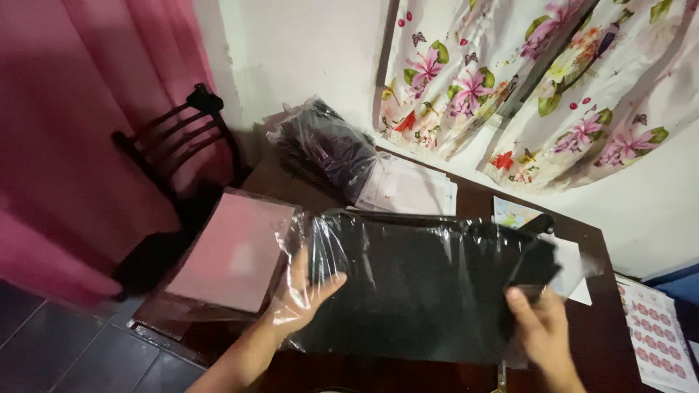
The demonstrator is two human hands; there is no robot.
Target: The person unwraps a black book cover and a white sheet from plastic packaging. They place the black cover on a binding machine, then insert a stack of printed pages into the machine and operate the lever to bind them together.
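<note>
Left hand (pixel 302 291) sits inside the open end of a clear plastic bag (pixel 320 240), fingers spread against the folded black garment (pixel 422 287). Right hand (pixel 542 324) pinches the garment's other end. The garment lies across the dark wooden table (pixel 619 342), near its front edge; bagged black garments (pixel 324 145) sit at the far edge.

Your left hand (pixel 302 291) sits inside the clear plastic bag (pixel 408 284), so its palm shows only through creased film. Your right hand (pixel 542 327) is blurred, and its fingertips hide behind the dark fabric (pixel 535 266). The sticker sheet (pixel 655 331) is cut off by the right edge. A metal item at the bottom edge is too cropped to identify.
</note>
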